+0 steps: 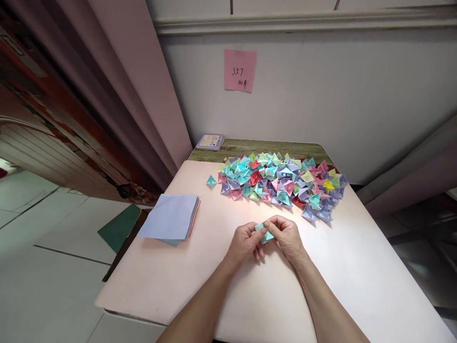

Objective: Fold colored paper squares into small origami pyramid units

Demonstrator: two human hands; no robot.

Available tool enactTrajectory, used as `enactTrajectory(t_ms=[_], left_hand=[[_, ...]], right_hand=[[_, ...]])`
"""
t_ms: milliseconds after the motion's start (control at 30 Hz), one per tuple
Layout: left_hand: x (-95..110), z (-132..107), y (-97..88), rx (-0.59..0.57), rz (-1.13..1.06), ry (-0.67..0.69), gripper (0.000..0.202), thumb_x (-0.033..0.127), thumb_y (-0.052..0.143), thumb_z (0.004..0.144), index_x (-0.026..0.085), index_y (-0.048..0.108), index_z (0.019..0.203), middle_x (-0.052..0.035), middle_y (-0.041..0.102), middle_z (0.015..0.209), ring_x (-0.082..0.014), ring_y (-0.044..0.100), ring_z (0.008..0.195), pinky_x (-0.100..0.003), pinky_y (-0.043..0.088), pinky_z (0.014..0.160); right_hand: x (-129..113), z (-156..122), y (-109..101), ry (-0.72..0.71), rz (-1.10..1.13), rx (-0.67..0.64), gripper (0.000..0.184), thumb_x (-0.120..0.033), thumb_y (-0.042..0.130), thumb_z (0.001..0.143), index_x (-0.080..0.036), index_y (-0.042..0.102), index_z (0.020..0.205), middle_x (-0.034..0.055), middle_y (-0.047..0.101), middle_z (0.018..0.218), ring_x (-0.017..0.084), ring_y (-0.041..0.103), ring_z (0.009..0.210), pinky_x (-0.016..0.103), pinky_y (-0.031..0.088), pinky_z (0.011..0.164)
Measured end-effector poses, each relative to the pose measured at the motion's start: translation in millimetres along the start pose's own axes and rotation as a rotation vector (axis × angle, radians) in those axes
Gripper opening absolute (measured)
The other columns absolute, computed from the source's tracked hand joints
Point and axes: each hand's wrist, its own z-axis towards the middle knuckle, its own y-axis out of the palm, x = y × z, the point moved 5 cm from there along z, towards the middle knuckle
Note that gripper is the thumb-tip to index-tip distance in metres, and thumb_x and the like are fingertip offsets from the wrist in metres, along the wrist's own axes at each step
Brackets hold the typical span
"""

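Paper: the small blue-green folded paper (267, 237) is sitting between both hands, over the front middle of the table (171, 281).
Pointing: one corner is aiming down toward the person, another is poking up and left beside the left thumb; a third is facing the right palm.
Long axis: the visible part is slanting from upper left to lower right; thumbs are covering much of it, so the full length cannot be told.
Left hand (246, 240): it is pinching the paper, thumb on top, the lower fingers curling beneath.
Right hand (288, 236): it is grasping the paper's other side, thumb pressing on the upper part.
Edges: the table's left edge is slanting outward toward the person; the right edge is running well apart from the right forearm.
Room: pink surface is stretching left of the hands as far as the stack (170, 216), and pale surface is spreading to their right.
Ahead: a broad pile (276, 178) of many-coloured folded pieces is blocking the way straight beyond the hands.
Loose piece (211, 181): it is standing just left of the pile.
Stack: square sheets, lavender uppermost, are lying near the left edge.
Back: cards (210, 141) are resting at the far left corner; a pink note (240, 70) is hanging on the wall (321, 85).
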Motion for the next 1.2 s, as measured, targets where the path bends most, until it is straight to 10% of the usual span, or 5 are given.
enactTrajectory(t_ms=[600, 900, 1200], left_hand=[[1.4, 2.4, -8.8, 0.135, -0.175, 0.012, 0.039, 0.039, 0.078, 0.071, 0.014, 0.056, 0.091, -0.0014, 0.068, 0.058, -0.0135, 0.062, 0.043, -0.022, 0.05, 0.044], [1.9, 1.8, -8.3, 0.123, -0.159, -0.018, 0.037, 0.043, 0.076, 0.072, 0.011, 0.061, 0.086, -0.0063, 0.071, 0.062, -0.0162, 0.064, 0.045, -0.026, 0.053, 0.046], [0.6, 1.9, -8.1, 0.098, -0.17, -0.004, 0.038, 0.043, 0.077, 0.071, 0.011, 0.062, 0.087, -0.0057, 0.07, 0.064, -0.0171, 0.066, 0.049, -0.027, 0.055, 0.048]], right_hand=[[1.1, 0.6, -4.8, -0.031, -0.066, 0.098, 0.037, -0.049, 0.079, 0.07, -0.016, 0.065, 0.071, -0.002, 0.059, 0.052, 0.009, 0.048, 0.044, 0.022, 0.038, 0.043], [-2.8, 2.0, -4.0, -0.129, -0.064, 0.1, 0.047, -0.045, 0.08, 0.071, -0.019, 0.067, 0.109, 0.0008, 0.064, 0.075, 0.016, 0.063, 0.061, 0.03, 0.054, 0.059], [-4.6, 1.2, 0.8, -0.131, 0.001, 0.019, 0.033, -0.042, 0.078, 0.074, -0.02, 0.068, 0.095, 0.0047, 0.067, 0.088, 0.019, 0.063, 0.074, 0.032, 0.058, 0.064]])
